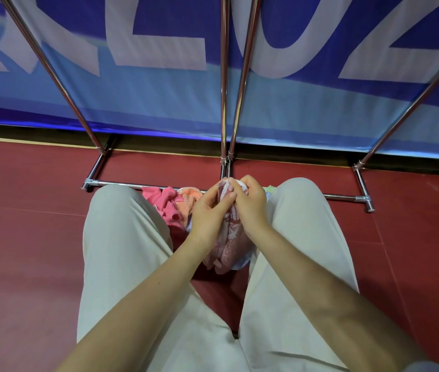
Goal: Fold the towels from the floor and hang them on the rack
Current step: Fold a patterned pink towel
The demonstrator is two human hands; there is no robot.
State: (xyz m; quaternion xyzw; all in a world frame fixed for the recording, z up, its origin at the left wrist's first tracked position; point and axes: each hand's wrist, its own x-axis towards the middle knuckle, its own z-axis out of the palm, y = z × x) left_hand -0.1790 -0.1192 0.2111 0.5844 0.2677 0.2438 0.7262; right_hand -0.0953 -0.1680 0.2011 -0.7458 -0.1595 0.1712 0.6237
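Note:
I am crouched with my knees apart. Between them my left hand (209,210) and my right hand (250,204) both grip the top edge of a pink-and-white patterned towel (230,242), which hangs down bunched toward the floor. A pile of towels lies on the floor behind my left hand: a pink towel (163,204) and an orange towel (188,201). The chrome rack (223,89) stands right in front of me, its base bar (121,183) on the floor just beyond the pile.
The floor (25,224) is dark red. A blue banner (159,89) with large white letters hangs behind the rack's slanted poles. The rack's right foot (365,202) rests on the floor to my right. My light trousers (121,251) flank the towels.

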